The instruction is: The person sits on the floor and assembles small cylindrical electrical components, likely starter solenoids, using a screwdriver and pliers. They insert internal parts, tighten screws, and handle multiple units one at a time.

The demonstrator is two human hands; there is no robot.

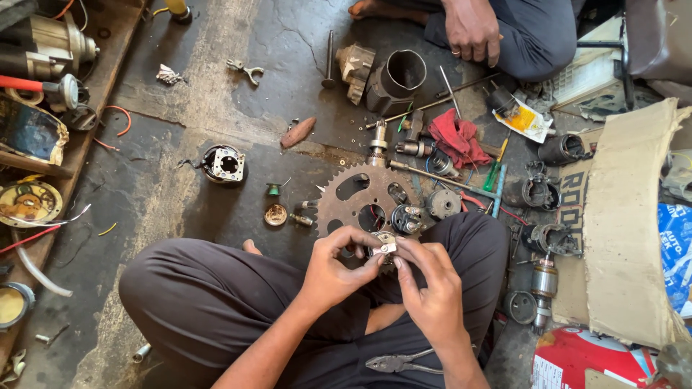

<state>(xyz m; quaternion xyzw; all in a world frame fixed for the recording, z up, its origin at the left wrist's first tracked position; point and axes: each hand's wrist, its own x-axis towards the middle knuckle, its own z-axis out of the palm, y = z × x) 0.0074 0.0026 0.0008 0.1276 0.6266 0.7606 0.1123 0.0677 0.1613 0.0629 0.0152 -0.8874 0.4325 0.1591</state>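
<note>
**Small metal part pinched over the lap**

Oil-dark workshop floor [180, 144] carries everything. Left hand [335, 263] and right hand [425, 284] are both closed on a small silvery metal fitting [386, 247], above the rusty toothed sprocket [360, 194]; steady fingertip pressure suits it. Grey pliers [400, 362] lie on the lap. Red-and-white carton [584, 358] sits at the floor's near right corner, beside tan cardboard [631, 230].

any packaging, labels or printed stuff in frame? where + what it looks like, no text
Red and white box: bottom right corner, on the floor.
Blue printed pack: right edge, partly cut off.
Brown cardboard sheet: right side, large, dark printing at its left edge.
Yellow-white wrapper: upper right, crumpled, by the red cloth.
</note>
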